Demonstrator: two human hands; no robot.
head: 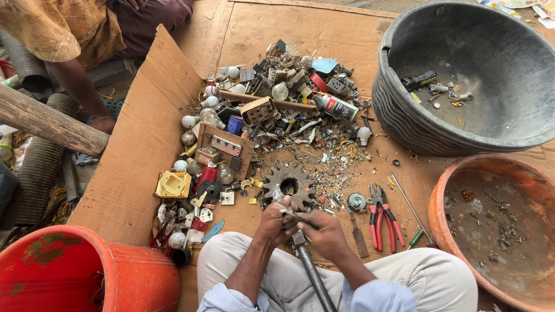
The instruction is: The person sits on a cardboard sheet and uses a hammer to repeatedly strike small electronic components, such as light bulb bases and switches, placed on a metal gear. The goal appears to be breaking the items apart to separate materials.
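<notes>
My left hand (275, 221) and my right hand (325, 232) are closed together over the head of a grey metal hammer (310, 267), whose handle runs down between my knees. A small metal piece sits pinched between my fingers; its kind is too small to tell. Just beyond my hands lies a rusty toothed gear (288, 184) on the cardboard sheet (139, 150). Red-handled pliers (381, 218) lie to the right of my hands.
A heap of scrap (272, 110) with bulbs, switches and a spray can covers the cardboard. A large black tub (462, 75) stands at upper right, an orange basin (497, 225) at right, a red bucket (87, 271) at lower left. Another person (75, 40) sits at upper left.
</notes>
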